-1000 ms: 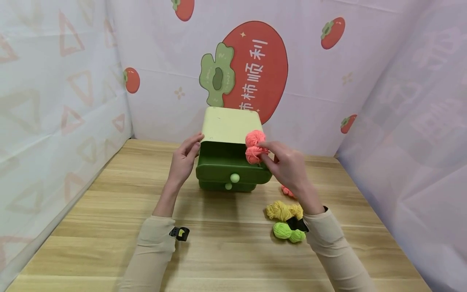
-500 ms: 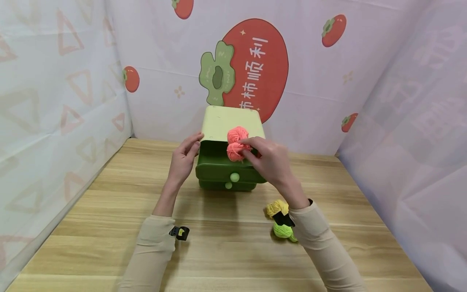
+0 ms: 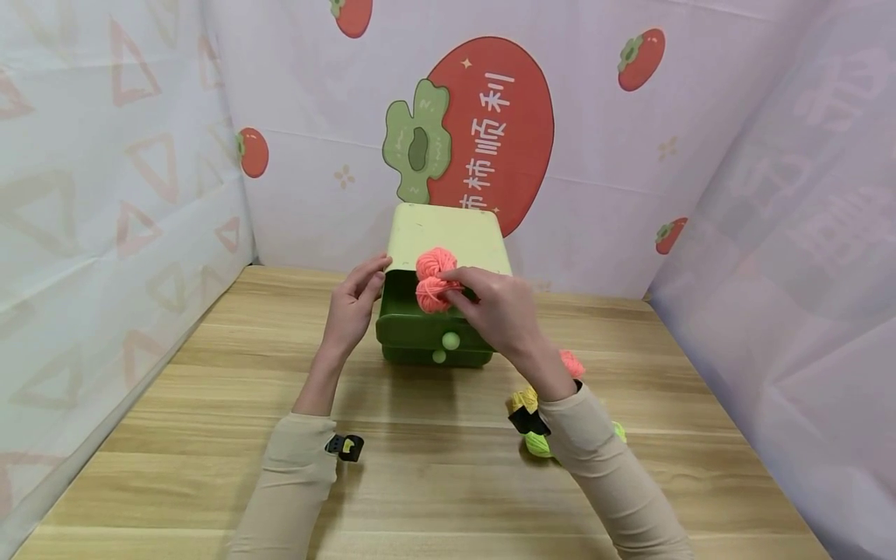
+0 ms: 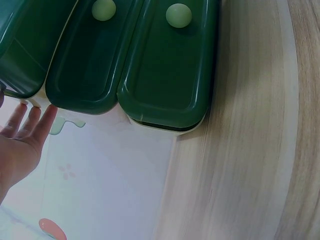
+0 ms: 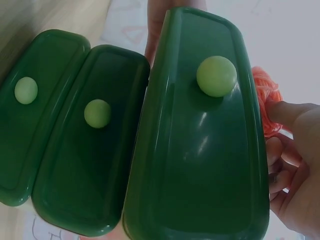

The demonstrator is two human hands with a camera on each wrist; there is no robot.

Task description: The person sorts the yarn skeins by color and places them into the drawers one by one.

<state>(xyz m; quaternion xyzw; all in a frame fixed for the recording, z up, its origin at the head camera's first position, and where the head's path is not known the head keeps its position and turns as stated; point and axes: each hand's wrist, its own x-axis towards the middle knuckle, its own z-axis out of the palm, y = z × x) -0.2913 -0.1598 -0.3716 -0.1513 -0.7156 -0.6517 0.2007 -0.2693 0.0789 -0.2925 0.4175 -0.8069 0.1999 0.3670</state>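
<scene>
A small drawer cabinet [image 3: 455, 229] has a cream top and dark green drawers with pale round knobs. Its top drawer [image 5: 200, 160] is pulled out; the two lower drawers stand pushed in. My right hand [image 3: 497, 303] pinches a coral-pink yarn skein [image 3: 432, 268], tied at its middle, above the open drawer's left part. In the right wrist view the skein is partly hidden behind the drawer front. My left hand [image 3: 352, 307] touches the cabinet's left side near the front edge, its fingers [image 4: 45, 122] straight in the left wrist view.
Right of the cabinet on the wooden table [image 3: 420, 490] lie another pink skein [image 3: 572, 363], a yellow skein [image 3: 523, 399] and a lime-green skein [image 3: 537, 446]. My right forearm partly covers them. Printed cloth walls [image 3: 308, 202] surround the table at the back and sides.
My right hand has carried the pink skein leftward, from the drawer's right side to its left part. My left hand and the cabinet have stayed where they were.
</scene>
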